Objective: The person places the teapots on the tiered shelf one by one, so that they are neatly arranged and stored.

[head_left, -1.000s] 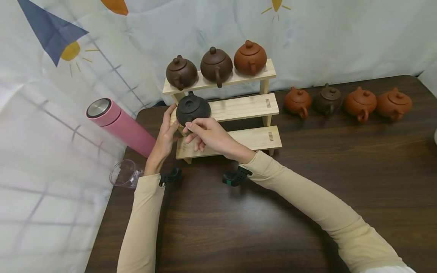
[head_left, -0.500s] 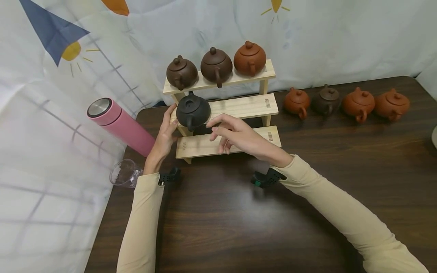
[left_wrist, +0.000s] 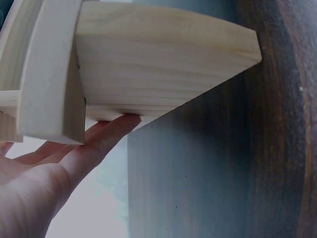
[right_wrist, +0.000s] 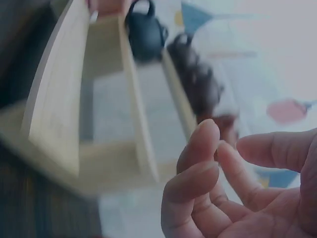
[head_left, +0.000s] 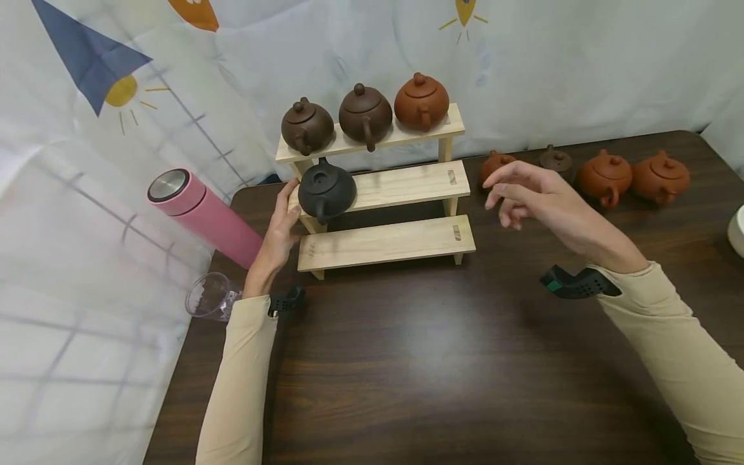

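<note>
My left hand [head_left: 279,232] rests at the left end of a three-tier wooden stand [head_left: 389,244], its fingers fairly straight against the wood in the left wrist view. Close to that hand, a black teapot [head_left: 327,189] sits on the middle shelf. My right hand [head_left: 537,197] is in the air right of the stand, fingers loosely bent and nothing between them. It partly hides a small orange-brown teapot [head_left: 494,163] and a dark brown teapot [head_left: 556,159] behind it. Two more reddish teapots [head_left: 604,177] stand farther right on the table.
The top shelf bears two dark brown teapots [head_left: 365,115] and a reddish one [head_left: 421,102]. A pink flask [head_left: 217,223] and a clear plastic cup [head_left: 210,296] stand left of my left hand. A white object [head_left: 738,231] shows at the right edge. A white curtain hangs behind the table.
My right hand has let go of the black teapot's handle and moved right, away from the stand, toward the teapots on the table. My left hand stays at the stand's end.
</note>
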`<state>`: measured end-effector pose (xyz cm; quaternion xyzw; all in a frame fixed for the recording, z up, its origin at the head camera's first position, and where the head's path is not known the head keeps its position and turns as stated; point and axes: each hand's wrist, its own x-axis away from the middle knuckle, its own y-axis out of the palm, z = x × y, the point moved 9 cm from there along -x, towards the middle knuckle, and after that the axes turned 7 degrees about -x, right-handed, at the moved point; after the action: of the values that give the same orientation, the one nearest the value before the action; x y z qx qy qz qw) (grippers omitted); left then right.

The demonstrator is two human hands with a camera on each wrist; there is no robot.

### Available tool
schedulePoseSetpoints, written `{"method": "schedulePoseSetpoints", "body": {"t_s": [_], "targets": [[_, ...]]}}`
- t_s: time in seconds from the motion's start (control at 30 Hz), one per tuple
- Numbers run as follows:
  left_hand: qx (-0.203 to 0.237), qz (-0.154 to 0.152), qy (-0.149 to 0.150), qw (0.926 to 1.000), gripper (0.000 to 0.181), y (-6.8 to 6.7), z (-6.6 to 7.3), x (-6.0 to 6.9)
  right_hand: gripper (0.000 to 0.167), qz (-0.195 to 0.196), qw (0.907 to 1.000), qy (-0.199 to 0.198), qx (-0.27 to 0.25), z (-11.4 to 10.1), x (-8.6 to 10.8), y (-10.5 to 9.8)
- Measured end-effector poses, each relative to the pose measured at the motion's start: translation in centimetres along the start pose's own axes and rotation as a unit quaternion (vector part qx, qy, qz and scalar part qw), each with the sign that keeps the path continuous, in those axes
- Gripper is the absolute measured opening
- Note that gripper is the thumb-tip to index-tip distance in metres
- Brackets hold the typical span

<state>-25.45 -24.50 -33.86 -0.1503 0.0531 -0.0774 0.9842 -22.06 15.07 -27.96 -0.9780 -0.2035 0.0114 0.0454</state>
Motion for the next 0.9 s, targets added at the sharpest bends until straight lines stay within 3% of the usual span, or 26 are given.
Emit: {"method": "schedulePoseSetpoints", "body": {"t_s": [0.2,0.43,0.63,0.9], "targets": [[0.011,0.003,-0.004,0.9999,0.071,-0.1,-0.3,0.1,0.039,0.038,0.9951,0.083,0.040,4.1,0.4,-4.5],[0.020,0.003,-0.004,0.9998,0.071,0.1,-0.4,0.1,0.069,0.030,0.9856,0.160,0.046,8.3,0.1,-5.6],[0.026,-0.005,-0.004,0.9997,0.069,0.3,-0.6,0.0,0.072,0.024,0.9821,0.184,0.028,10.5,-0.4,-5.6],[0.026,-0.001,0.001,0.9996,0.069,0.2,-0.3,0.0,0.068,0.020,0.9840,0.177,0.004,11.5,-1.6,-5.0]]}}
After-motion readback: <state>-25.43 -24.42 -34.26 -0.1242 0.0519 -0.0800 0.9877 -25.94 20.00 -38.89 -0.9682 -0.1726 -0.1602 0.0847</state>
